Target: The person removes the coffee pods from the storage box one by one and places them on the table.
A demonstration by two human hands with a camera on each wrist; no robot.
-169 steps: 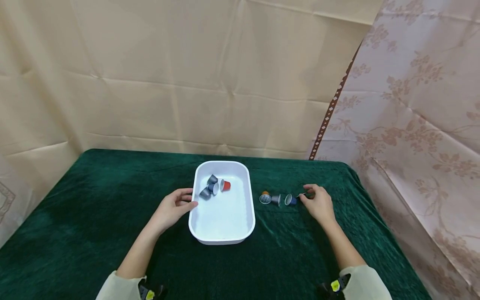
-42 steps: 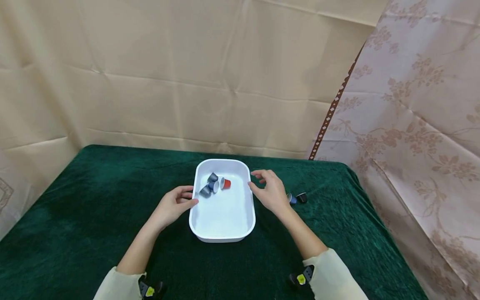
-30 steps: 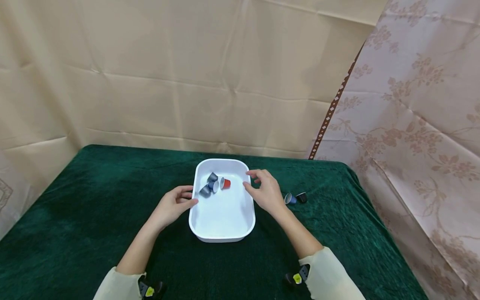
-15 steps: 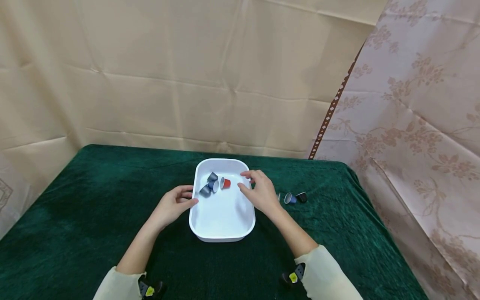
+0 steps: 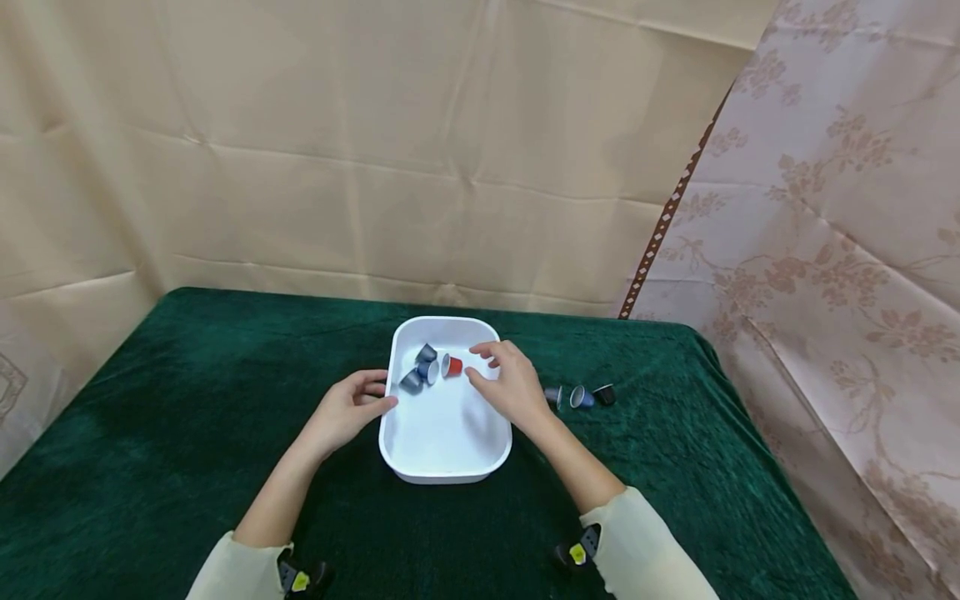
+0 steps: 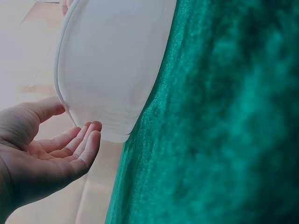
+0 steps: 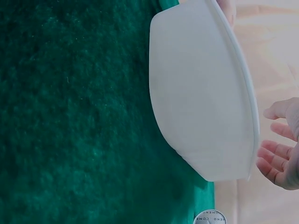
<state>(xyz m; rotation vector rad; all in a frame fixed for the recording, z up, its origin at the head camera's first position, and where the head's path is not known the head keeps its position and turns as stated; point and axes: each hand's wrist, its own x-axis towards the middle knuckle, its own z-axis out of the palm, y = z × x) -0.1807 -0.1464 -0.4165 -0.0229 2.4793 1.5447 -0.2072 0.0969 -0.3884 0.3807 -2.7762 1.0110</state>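
My left hand (image 5: 348, 419) holds the left rim of a white tray (image 5: 442, 454), thumb over the edge and fingers along the outer wall; the left wrist view shows this grip on the tray (image 6: 112, 60) too. Over the tray's right side hovers my right hand (image 5: 513, 385), thumb and fingers apart, with nothing between them. Its fingertips are just right of a red coffee capsule (image 5: 455, 366) lying on its side. Beside that lie a blue capsule (image 5: 429, 372) and two grey-blue capsules, one behind (image 5: 426, 353) and one in front (image 5: 411, 382).
On the green cloth (image 5: 225, 375) right of the tray lie a grey capsule (image 5: 552, 397), a blue capsule (image 5: 582, 397) and a black capsule (image 5: 604, 394). A silver capsule lid (image 7: 210, 218) shows low in the right wrist view. A beige curtain (image 5: 375, 167) hangs behind.
My right hand left the black capsule at the right, which now lies on the cloth, and moved left over the tray. The grey capsule has come back into view. My left hand stays put.
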